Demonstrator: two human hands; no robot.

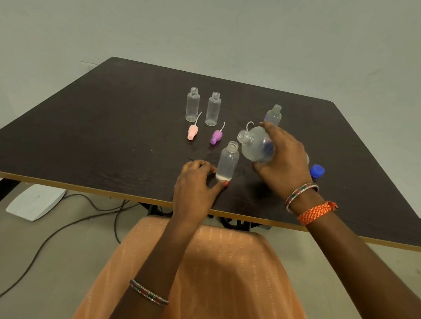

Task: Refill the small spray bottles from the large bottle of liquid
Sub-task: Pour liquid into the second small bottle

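My right hand (283, 159) grips the large clear bottle (255, 146), tilted on its side with its open mouth pointing left, just above a small open bottle (227, 162). That small bottle stands upright with a little liquid at its bottom. My left hand (196, 184) holds its base between thumb and fingers. Two empty small bottles (192, 104) (213, 109) stand at the back. A third small bottle (273, 115) stands behind my right hand. A pink spray cap (192, 131) and a purple spray cap (216, 137) lie in front of them.
A blue cap (317, 171) lies on the dark wooden table (90, 133) right of my right hand. A thin curved tube (250, 125) shows behind the large bottle. Cables and a white device (34, 202) lie on the floor below.
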